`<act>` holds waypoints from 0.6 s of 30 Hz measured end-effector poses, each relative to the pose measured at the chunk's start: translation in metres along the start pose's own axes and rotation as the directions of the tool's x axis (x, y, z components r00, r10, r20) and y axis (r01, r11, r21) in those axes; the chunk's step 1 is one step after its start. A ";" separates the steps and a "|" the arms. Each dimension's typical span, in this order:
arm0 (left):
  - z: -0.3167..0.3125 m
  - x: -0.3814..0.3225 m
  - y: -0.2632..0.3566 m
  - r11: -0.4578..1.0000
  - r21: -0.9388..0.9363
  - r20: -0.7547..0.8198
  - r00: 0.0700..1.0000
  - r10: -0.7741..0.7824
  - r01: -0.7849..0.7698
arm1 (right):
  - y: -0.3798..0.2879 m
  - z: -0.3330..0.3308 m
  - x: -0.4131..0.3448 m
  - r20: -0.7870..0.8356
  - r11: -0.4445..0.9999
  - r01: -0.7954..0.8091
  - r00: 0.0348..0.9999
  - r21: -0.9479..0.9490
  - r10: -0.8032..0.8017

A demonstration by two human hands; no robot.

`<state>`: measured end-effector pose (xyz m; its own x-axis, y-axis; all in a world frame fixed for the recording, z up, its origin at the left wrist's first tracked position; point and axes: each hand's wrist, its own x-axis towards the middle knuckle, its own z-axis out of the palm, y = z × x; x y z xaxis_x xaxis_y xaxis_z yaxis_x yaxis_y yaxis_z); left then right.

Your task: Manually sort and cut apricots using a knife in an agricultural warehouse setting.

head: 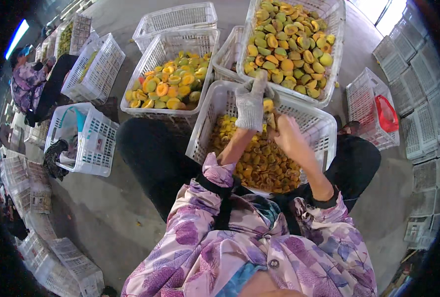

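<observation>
My left hand (250, 98), in a pale knitted glove, holds a yellow fruit (268, 105), apparently an apricot or peach. My bare right hand (291, 135) is closed beside it, around a small tan object (271, 119) whose kind is too blurred to tell. Both hands are above a white plastic crate (318, 120) between my knees. Inside it lie brown-orange stones or fruit pieces (268, 167), with yellower pieces (222, 130) on the left. A crate (337, 48) of halved green-yellow fruit (287, 44) rests over its far edge.
Another crate (127, 100) of fruit halves (168, 83) stands ahead on the left, a further crate (175, 16) behind it. On my left are a white basket (101, 148) and a seated person (28, 81) among crates. A crate with a red item (386, 113) and stacked crates (422, 130) stand right.
</observation>
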<state>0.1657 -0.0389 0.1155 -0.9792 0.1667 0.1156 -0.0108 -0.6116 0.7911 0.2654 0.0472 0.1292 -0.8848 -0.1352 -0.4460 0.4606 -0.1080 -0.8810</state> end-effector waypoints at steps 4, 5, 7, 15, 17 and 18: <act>-0.002 -0.005 0.006 0.973 -0.113 0.265 0.950 -0.163 0.199 | -0.007 -0.009 -0.007 0.059 0.984 -0.166 0.985 0.070 0.162; 0.001 -0.005 0.008 0.941 -0.169 0.312 0.922 -0.230 0.292 | -0.010 -0.016 -0.006 0.194 0.993 -0.116 0.975 0.009 0.112; -0.004 0.004 0.009 0.646 -0.611 0.260 0.886 -0.384 0.458 | -0.013 -0.029 -0.002 0.469 0.994 0.018 0.883 -0.104 0.033; -0.151 0.084 0.036 0.461 -0.877 -0.278 0.924 -0.264 -0.132 | 0.012 -0.156 0.030 -0.323 0.381 -0.067 0.676 -0.922 -0.662; -0.148 0.085 0.016 0.568 -0.818 -0.281 0.924 -0.260 -0.090 | -0.021 -0.163 0.046 -0.482 0.505 -0.111 0.525 -0.856 -0.702; -0.142 0.087 0.000 0.259 -0.963 -0.014 0.945 -0.326 0.075 | -0.019 -0.183 0.057 -0.373 0.325 -0.186 0.540 -0.927 -0.755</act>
<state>0.0518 -0.1344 0.0403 -0.9249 0.3463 -0.1567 -0.2717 -0.8907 -0.3646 0.1933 0.2218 0.0920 -0.8515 0.3760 0.3654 0.2487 0.9032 -0.3499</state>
